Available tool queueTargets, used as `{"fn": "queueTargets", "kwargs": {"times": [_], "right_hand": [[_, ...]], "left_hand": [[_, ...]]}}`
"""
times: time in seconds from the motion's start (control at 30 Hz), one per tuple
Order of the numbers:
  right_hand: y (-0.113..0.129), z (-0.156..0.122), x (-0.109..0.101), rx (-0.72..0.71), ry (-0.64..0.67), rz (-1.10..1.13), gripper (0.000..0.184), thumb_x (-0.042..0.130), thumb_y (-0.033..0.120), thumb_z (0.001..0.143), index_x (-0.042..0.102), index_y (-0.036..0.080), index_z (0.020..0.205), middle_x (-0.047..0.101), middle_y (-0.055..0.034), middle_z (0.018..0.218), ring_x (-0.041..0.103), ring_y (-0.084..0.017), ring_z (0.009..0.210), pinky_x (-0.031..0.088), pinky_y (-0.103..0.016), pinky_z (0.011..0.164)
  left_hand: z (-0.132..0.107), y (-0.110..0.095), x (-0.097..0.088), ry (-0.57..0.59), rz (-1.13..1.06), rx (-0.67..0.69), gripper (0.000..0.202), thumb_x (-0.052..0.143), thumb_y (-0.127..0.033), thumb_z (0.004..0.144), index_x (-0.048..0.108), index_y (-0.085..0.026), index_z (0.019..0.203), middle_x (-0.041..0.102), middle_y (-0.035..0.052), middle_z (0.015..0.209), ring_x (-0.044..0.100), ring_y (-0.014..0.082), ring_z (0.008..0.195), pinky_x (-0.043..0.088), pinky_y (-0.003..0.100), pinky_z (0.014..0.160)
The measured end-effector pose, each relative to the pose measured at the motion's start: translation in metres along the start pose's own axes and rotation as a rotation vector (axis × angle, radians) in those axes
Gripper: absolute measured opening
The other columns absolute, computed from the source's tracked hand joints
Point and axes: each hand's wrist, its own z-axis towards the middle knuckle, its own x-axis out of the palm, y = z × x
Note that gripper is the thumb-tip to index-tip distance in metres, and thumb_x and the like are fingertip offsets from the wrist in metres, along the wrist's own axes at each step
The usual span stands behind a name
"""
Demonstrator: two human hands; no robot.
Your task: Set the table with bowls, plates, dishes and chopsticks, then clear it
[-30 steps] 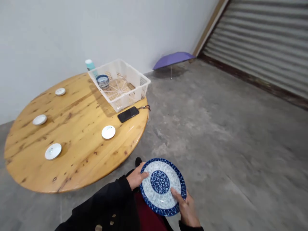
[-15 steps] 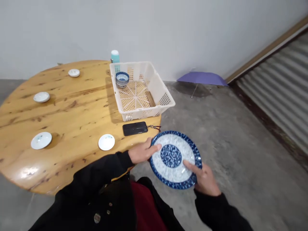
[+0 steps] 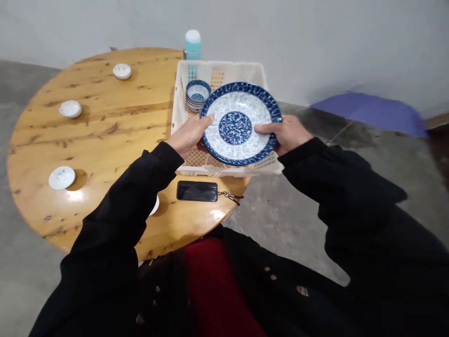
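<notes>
Both my hands hold a blue and white patterned plate (image 3: 238, 124) level above a white plastic basket (image 3: 224, 70). My left hand (image 3: 187, 135) grips the plate's left rim, thumb on top. On the right rim sits my right hand (image 3: 286, 133), thumb also on top. A small stack of blue and white bowls (image 3: 197, 93) stands in the basket's far left corner. The basket rests at the right edge of a round wooden table (image 3: 105, 135).
Several small white dishes (image 3: 61, 177) lie spread over the table. A black phone (image 3: 197, 191) with a key strap lies near the front edge. A teal bottle (image 3: 192, 44) stands behind the basket. A purple umbrella (image 3: 372, 112) lies on the concrete floor at right.
The plate has risen from lap height and moved forward over the basket, still held by both hands. The view has swung toward the table.
</notes>
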Motion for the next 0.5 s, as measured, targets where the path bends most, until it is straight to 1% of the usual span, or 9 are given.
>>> {"fn": "queueTargets", "kwargs": {"times": [0.1,0.2,0.3,0.37,0.43,0.5], "right_hand": [[-0.015,0.065,0.008,0.124,0.065,-0.096,0.02,0.071,0.005,0.073,0.066,0.004,0.092,0.071,-0.0057,0.078,0.069,-0.019,0.074,0.059,-0.04,0.075],[-0.035,0.11,0.02,0.218,0.126,-0.186,0.017,0.07,0.004,0.071,0.065,0.006,0.088,0.064,-0.0016,0.063,0.064,-0.018,0.058,0.059,-0.04,0.065],[-0.057,0.138,0.033,0.285,0.18,-0.264,0.02,0.073,0.007,0.067,0.065,0.009,0.084,0.06,0.0006,0.056,0.06,-0.016,0.05,0.058,-0.035,0.056],[-0.072,0.151,0.04,0.317,0.203,-0.327,0.021,0.075,0.01,0.064,0.065,0.01,0.082,0.058,0.0013,0.053,0.059,-0.016,0.049,0.056,-0.032,0.053],[-0.086,0.161,0.046,0.334,0.215,-0.391,0.018,0.074,0.01,0.063,0.065,0.011,0.078,0.058,0.0012,0.052,0.058,-0.016,0.049,0.055,-0.03,0.053],[-0.098,0.168,0.051,0.33,0.22,-0.458,0.013,0.073,0.009,0.062,0.064,0.011,0.073,0.057,0.0007,0.053,0.058,-0.015,0.05,0.053,-0.028,0.053]], "left_hand": [[0.038,0.021,-0.003,-0.179,-0.046,-0.161,0.035,0.042,-0.032,0.1,0.052,-0.002,0.114,0.064,0.0132,0.103,0.067,0.0271,0.102,0.051,0.053,0.087],[0.063,0.044,-0.008,-0.318,-0.068,-0.339,0.033,0.046,-0.032,0.096,0.053,-0.006,0.114,0.065,0.0119,0.095,0.068,0.0267,0.095,0.053,0.052,0.085],[0.079,0.061,-0.012,-0.442,-0.069,-0.5,0.032,0.051,-0.033,0.09,0.054,-0.012,0.114,0.066,0.0105,0.091,0.068,0.0268,0.086,0.056,0.051,0.081],[0.085,0.07,-0.015,-0.505,-0.063,-0.587,0.032,0.052,-0.031,0.088,0.053,-0.013,0.114,0.066,0.0104,0.091,0.068,0.0263,0.081,0.057,0.052,0.078],[0.09,0.079,-0.017,-0.548,-0.049,-0.643,0.032,0.052,-0.028,0.086,0.053,-0.013,0.114,0.065,0.0105,0.091,0.067,0.0254,0.076,0.057,0.053,0.076],[0.094,0.087,-0.019,-0.565,-0.012,-0.688,0.032,0.052,-0.026,0.086,0.052,-0.012,0.114,0.065,0.0105,0.091,0.068,0.0247,0.074,0.056,0.053,0.076]]}}
